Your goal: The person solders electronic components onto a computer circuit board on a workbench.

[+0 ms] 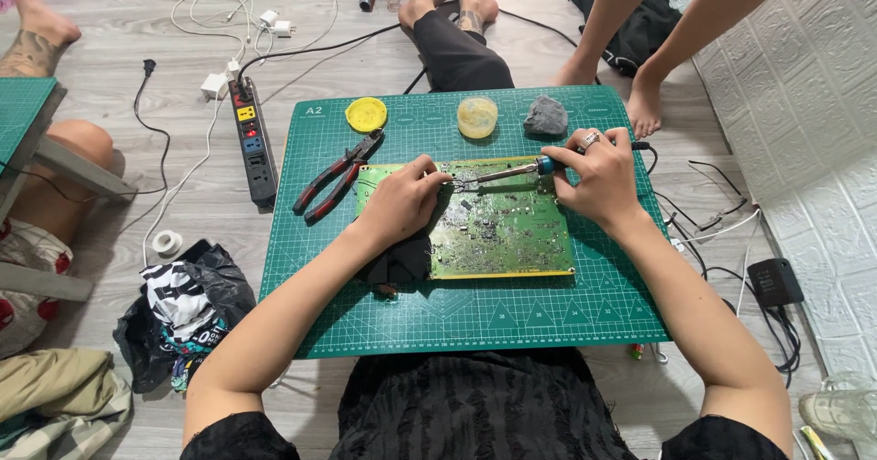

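Note:
A green circuit board (498, 232) lies on a green cutting mat (512, 309). My right hand (594, 179) grips a soldering iron (512, 173) with a blue collar, its tip pointing left onto the board's upper edge. My left hand (402, 200) rests on the board's left part, fingers pinched near the iron's tip; whether they hold thin solder wire I cannot tell. A black cloth (402, 261) lies under that hand's wrist.
Red-handled pliers (336, 175), a yellow lid (366, 114), a round flux tub (477, 116) and a grey sponge (545, 116) sit along the mat's far side. A power strip (254, 140) with cables lies left. Other people's legs and feet are around.

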